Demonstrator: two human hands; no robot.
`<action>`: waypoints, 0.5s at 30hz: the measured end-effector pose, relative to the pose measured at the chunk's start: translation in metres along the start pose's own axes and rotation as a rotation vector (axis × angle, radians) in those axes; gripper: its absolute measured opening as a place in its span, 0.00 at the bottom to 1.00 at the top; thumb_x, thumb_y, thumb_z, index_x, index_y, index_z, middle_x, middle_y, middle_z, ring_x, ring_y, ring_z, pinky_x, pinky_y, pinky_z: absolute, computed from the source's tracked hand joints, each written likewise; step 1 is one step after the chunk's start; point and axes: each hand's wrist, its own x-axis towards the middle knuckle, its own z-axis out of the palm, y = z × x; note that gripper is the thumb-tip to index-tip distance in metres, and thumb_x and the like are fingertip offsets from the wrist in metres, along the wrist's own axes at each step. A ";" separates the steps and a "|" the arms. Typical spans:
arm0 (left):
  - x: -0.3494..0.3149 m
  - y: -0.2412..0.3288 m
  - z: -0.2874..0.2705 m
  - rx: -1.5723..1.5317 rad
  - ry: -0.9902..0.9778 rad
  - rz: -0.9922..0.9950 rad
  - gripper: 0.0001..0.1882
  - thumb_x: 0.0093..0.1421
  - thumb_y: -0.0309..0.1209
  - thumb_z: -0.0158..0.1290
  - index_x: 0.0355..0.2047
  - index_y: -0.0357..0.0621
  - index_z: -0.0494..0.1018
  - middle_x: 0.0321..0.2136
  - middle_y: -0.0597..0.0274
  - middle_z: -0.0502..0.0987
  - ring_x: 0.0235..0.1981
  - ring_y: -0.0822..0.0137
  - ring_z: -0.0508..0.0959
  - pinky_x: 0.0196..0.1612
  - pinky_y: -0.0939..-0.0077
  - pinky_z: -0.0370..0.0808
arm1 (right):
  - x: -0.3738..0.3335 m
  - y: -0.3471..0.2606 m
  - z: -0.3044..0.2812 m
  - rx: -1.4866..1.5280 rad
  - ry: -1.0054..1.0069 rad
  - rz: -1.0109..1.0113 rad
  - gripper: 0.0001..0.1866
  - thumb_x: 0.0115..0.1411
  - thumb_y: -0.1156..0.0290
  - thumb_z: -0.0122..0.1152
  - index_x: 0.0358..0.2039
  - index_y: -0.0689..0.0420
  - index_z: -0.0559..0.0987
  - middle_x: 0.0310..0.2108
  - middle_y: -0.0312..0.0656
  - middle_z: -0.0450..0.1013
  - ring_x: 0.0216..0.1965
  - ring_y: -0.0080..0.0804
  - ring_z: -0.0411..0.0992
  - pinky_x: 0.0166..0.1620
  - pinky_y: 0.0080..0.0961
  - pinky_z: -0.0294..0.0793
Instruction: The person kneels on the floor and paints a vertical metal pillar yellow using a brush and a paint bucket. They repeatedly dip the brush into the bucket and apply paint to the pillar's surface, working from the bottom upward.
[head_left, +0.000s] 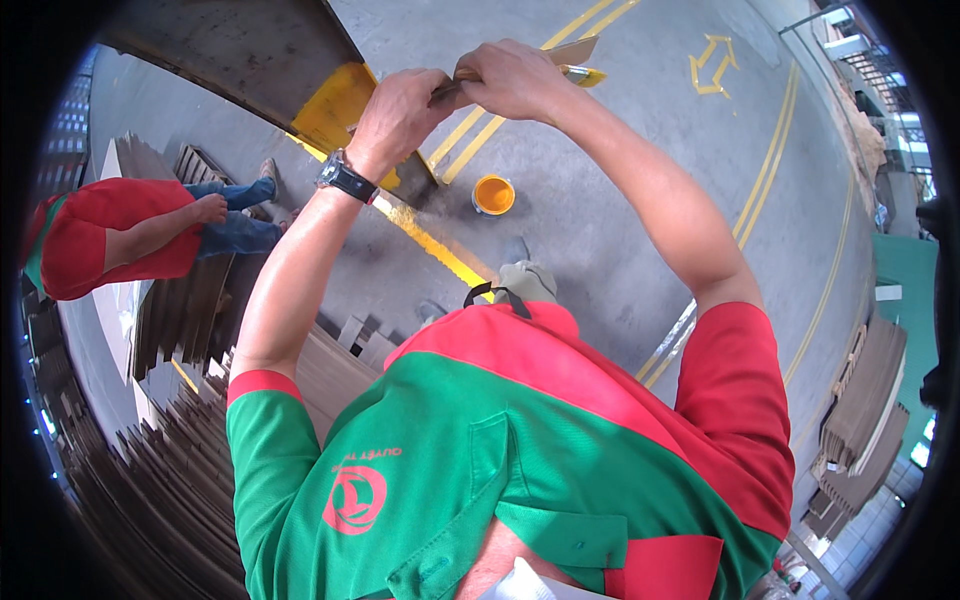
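Both my hands are raised close together at the top middle. My left hand (pixel 398 112), with a black watch on its wrist, pinches a thin brown piece of cardboard (pixel 573 52). The fingers of my right hand (pixel 512 80) are bent round the same piece, which sticks out behind that hand. A paintbrush (pixel 590 77) with yellow bristles juts out beside my right hand; its handle is hidden, seemingly in the grip. Left of my hands stands a large dark metal panel (pixel 240 50) with a yellow-painted patch (pixel 335 105). Below them, an open can of yellow paint (pixel 493 196) sits on the floor.
Another person (pixel 130 235) in a red shirt stands at the left. Stacked brown boards (pixel 180 480) fill the lower left, and more boards (pixel 865 400) lie at the right. Yellow lines (pixel 770 170) cross the grey floor. A smeared yellow stripe (pixel 440 255) runs near my feet.
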 end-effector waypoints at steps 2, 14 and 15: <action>-0.001 -0.004 0.002 0.016 0.044 0.036 0.13 0.62 0.36 0.60 0.33 0.36 0.78 0.31 0.48 0.80 0.36 0.44 0.78 0.41 0.53 0.74 | 0.001 -0.003 -0.001 -0.012 0.031 -0.004 0.15 0.59 0.61 0.58 0.40 0.52 0.87 0.37 0.49 0.82 0.43 0.51 0.80 0.47 0.46 0.78; -0.009 -0.018 0.008 0.311 0.330 0.381 0.10 0.54 0.30 0.63 0.35 0.45 0.75 0.32 0.59 0.78 0.40 0.54 0.78 0.46 0.59 0.75 | 0.019 0.001 0.001 0.105 0.038 -0.020 0.17 0.52 0.56 0.65 0.36 0.53 0.87 0.35 0.52 0.81 0.39 0.54 0.79 0.43 0.46 0.79; -0.010 -0.018 0.007 0.338 0.339 0.402 0.10 0.54 0.30 0.63 0.35 0.45 0.75 0.32 0.59 0.78 0.40 0.54 0.78 0.46 0.59 0.75 | 0.018 0.001 0.000 0.120 0.026 -0.006 0.17 0.52 0.56 0.65 0.34 0.54 0.87 0.33 0.53 0.81 0.38 0.54 0.79 0.42 0.45 0.78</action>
